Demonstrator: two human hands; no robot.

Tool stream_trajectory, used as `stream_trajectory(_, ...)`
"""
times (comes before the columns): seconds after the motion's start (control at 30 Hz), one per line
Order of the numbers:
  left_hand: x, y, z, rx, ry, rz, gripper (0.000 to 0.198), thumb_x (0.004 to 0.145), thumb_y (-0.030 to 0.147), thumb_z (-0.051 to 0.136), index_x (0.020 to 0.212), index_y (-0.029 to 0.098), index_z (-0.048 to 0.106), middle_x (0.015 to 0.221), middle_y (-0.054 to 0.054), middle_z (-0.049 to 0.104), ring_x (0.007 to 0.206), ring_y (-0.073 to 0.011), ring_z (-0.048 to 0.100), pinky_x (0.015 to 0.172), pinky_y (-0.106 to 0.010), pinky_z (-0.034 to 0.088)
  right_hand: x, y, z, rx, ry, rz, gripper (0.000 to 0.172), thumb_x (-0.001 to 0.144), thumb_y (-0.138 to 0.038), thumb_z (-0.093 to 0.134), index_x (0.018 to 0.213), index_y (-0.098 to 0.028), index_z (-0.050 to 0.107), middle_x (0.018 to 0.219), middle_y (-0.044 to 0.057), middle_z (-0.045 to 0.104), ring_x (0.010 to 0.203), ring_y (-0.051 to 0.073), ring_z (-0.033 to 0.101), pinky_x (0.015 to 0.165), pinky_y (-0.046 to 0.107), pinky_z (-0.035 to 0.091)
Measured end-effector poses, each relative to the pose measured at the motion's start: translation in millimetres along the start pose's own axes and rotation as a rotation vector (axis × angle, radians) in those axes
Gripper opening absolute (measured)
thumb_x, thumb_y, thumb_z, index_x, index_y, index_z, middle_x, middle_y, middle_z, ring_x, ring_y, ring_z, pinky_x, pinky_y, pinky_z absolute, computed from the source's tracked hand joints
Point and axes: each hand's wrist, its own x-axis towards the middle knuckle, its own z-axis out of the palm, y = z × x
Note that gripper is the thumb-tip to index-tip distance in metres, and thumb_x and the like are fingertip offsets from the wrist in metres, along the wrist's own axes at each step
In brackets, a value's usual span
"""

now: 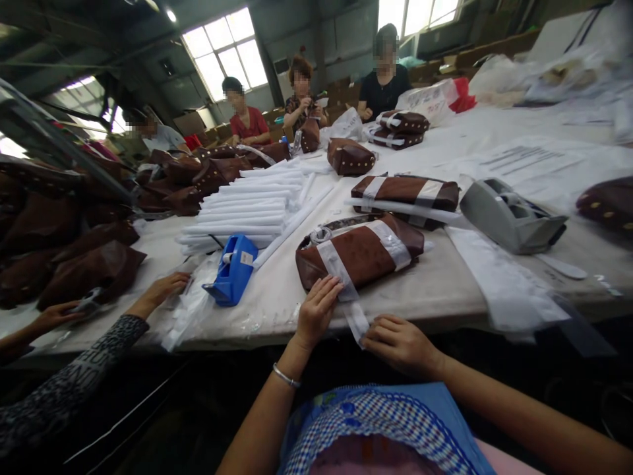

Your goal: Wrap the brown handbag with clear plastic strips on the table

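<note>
A brown leather bag (363, 254) wrapped with white paper strips lies near the table's front edge. My left hand (316, 310) rests flat on its near end, fingers stretched over one white strip (346, 290). My right hand (400, 342) sits at the table edge with fingers curled, pinching the loose lower end of that same strip. A silver bangle is on my left wrist.
A blue tape dispenser (232, 270) stands left of the bag, a grey one (512, 218) to the right. Stacked white paper rolls (247, 208) and more wrapped bags (405, 194) lie behind. A co-worker's hand (165, 288) reaches in at left; several people work at the far end.
</note>
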Motion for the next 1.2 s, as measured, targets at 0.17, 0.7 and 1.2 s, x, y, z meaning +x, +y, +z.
stream_trajectory(0.17,-4,-1,1.6,0.004,-0.021,0.025,0.053,0.095,0.007,0.052,0.144,0.027,0.047,0.138,-0.007,0.063,0.135,-0.0216,0.052,0.113,-0.049,0.048,6,14,-10,0.095,0.042,0.102,0.029,0.097,-0.029,0.061,0.123,-0.018,0.062,0.101,0.006,0.074,0.092,0.017,0.068,0.105,0.041,0.049)
stream_trajectory(0.7,-3,3,0.6,0.056,-0.026,-0.015,0.059,0.094,0.004,0.052,0.149,0.023,0.040,0.142,-0.008,0.059,0.138,-0.0212,0.048,0.113,-0.044,0.049,49,59,6,-0.119,0.067,-0.007,0.020,0.094,-0.010,0.058,0.105,-0.023,0.070,0.086,0.002,0.073,0.081,0.016,0.061,0.083,0.034,0.046)
stream_trajectory(1.2,-4,6,-3.7,0.031,-0.083,-0.032,0.057,0.094,0.005,0.048,0.147,0.025,0.043,0.145,-0.009,0.056,0.141,-0.0222,0.045,0.114,-0.045,0.048,34,67,31,-0.201,-0.025,-0.037,0.018,0.095,-0.011,0.057,0.103,-0.019,0.071,0.084,0.004,0.071,0.078,0.017,0.060,0.077,0.034,0.046)
